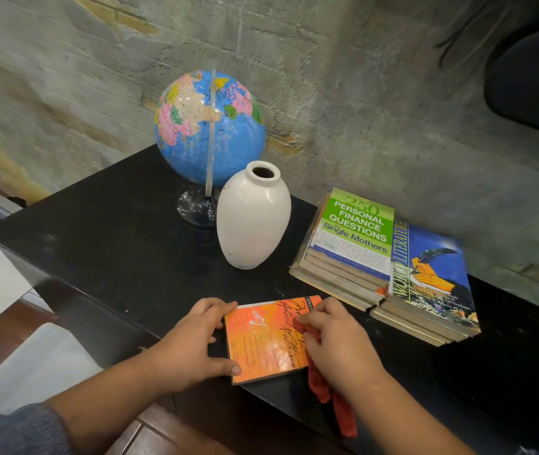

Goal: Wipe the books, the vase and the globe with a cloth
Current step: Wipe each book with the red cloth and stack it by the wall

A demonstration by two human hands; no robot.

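Our left hand [195, 339] pinches the edge of the orange paperback [261, 343]; our right hand [337, 346], just beside, clutches the red cloth [343, 415] on its cover.

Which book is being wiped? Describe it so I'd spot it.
Start at the black table by the grey wall. At its near edge, before the white vase, the right hand holds a red cloth on the orange book. Unlike the stacked books to its right, it lies alone.

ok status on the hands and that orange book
Left hand holds orange book by its left edge. Right hand grips red cloth on the cover. Vase, globe, book stacks behind, nothing in the way.
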